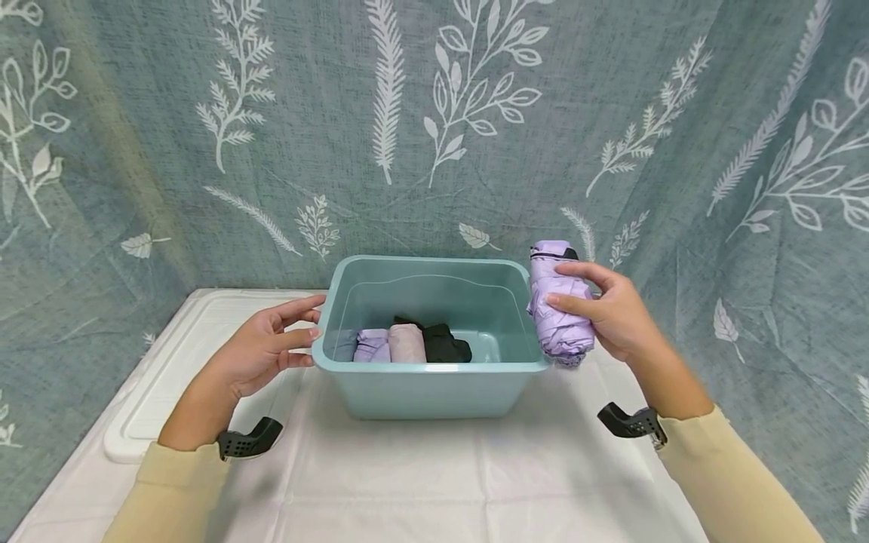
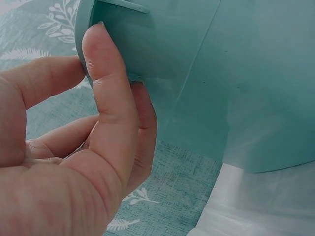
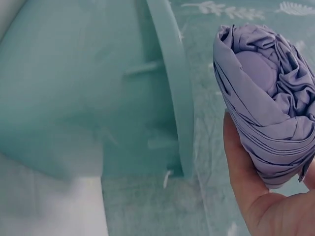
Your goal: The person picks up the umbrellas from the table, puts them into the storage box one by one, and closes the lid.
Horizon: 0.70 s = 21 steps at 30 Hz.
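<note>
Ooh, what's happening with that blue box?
A person is handling a blue-green rectangular plastic tub and a pale purple, crinkly roll of fabric. The right hand holds the roll upright beside the tub's right rim, while the left hand's fingers touch the left rim. Already inside are a smaller-looking lilac fabric roll, a pale pink roll and a black bundle. The purple roll isn't in the tub.

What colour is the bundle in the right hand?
The bundle is light purple, clearest in the head view.
</note>
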### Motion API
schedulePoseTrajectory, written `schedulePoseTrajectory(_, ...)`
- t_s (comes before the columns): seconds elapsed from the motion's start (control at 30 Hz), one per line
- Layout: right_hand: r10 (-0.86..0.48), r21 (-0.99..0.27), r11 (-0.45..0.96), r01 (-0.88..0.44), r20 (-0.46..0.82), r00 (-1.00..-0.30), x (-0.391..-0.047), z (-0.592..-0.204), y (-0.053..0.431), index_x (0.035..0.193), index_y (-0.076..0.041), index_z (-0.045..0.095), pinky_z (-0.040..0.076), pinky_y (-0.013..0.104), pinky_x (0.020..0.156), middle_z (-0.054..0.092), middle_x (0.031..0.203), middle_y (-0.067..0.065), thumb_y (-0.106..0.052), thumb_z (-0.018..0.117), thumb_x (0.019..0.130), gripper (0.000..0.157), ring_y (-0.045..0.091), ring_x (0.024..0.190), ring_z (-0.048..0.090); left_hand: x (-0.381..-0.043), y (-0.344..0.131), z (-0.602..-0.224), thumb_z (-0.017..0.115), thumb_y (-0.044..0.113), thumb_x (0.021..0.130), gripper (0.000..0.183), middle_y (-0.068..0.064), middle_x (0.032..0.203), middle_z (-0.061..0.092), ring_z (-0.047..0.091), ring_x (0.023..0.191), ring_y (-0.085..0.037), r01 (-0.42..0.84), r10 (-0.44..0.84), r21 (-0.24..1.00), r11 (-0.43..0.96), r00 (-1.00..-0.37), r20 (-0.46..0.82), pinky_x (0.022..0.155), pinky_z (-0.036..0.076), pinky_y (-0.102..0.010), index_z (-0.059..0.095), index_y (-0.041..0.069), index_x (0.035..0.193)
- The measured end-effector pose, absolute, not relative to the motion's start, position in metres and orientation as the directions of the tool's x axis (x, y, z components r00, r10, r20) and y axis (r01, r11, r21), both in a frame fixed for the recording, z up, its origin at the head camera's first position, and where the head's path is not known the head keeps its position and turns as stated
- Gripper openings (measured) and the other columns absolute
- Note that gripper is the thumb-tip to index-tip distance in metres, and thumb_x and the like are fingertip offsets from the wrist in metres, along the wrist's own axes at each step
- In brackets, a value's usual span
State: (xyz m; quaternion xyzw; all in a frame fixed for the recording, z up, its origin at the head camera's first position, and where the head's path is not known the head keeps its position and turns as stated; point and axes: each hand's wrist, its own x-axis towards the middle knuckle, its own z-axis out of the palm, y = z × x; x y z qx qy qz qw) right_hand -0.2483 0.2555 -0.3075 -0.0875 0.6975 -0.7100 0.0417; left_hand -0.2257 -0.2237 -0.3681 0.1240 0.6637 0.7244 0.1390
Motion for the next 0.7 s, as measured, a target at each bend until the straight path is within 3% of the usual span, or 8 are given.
schedulePoseTrajectory(0.33,-0.187,-0.996,-0.016,-0.082,0.084,-0.979,-0.257,-0.307,0.237,0.125,-0.011,0.067,0.064,0.033,0.078,0.049,0.134,0.009,0.005,0.078,0.087,0.044,0.020,0.102,0.069,-0.224,-0.223,-0.368,0.061,0.001,0.101,0.070,-0.003,0.120,0.053,0.071,0.084,-0.012,-0.040,0.369,0.994,-0.100,-0.930,0.000,0.072,0.062,-0.026,0.025,-0.001,0.161)
schedulePoseTrajectory(0.7,-0.188,-0.999,-0.013,-0.051,0.053,-0.981,-0.260,-0.302,0.222,0.133,-0.009,0.062,0.065,0.036,0.077,0.048,0.137,0.011,0.003,0.077,0.088,0.049,0.022,0.101,0.070,-0.225,-0.224,-0.369,0.061,-0.001,0.100,0.064,-0.003,0.120,0.054,0.072,0.084,-0.012,-0.028,0.375,0.992,-0.123,-0.927,0.020,0.072,0.062,-0.026,0.036,0.004,0.159)
